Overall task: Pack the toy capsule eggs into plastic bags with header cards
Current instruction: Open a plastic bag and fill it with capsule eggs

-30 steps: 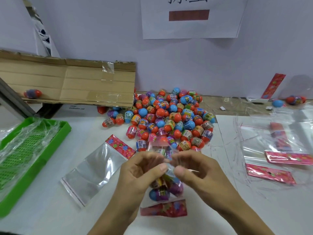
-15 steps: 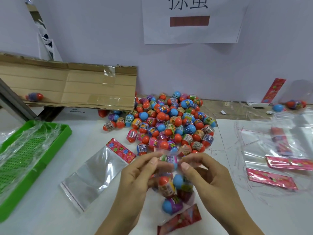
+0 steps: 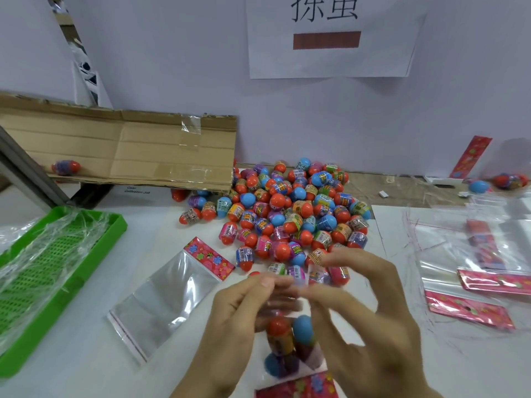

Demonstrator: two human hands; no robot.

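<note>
Hidden: my hands are blurred, and my fingers cover the open top of the filled bag (image 3: 290,349), so I cannot tell how its mouth lies.
Cut off: the filled bag's header card (image 3: 298,387) runs out of the bottom edge; the green tray (image 3: 86,285) runs off the left.
My left hand (image 3: 238,314): fingers curled in, tips pinching the clear film at the bag's top.
My right hand (image 3: 370,326): thumb and forefinger meet my left fingertips at the same film, the other fingers spread above.
Eggs in the bag: at least three show, a red-capped one (image 3: 278,326), a blue-capped one (image 3: 303,328) and a blue end lower down (image 3: 273,366); more I cannot make out.
Loose eggs: a pile (image 3: 290,214) on the counter (image 3: 86,374) just beyond my hands, too many to count; one lone egg (image 3: 66,167) on the cardboard ramp (image 3: 129,150); a few far right (image 3: 508,180), blurred.
Empty bag: one, flat on the counter left of my hands (image 3: 169,300), its flowered pink card at the far end.
More bags: a heap at right (image 3: 471,282), at least two pink cards showing.
Writing: two large dark characters on the wall sheet (image 3: 330,61), tops cut off; a brown bar beneath them. Egg labels too small to read. Small print under the ramp, unreadable.
</note>
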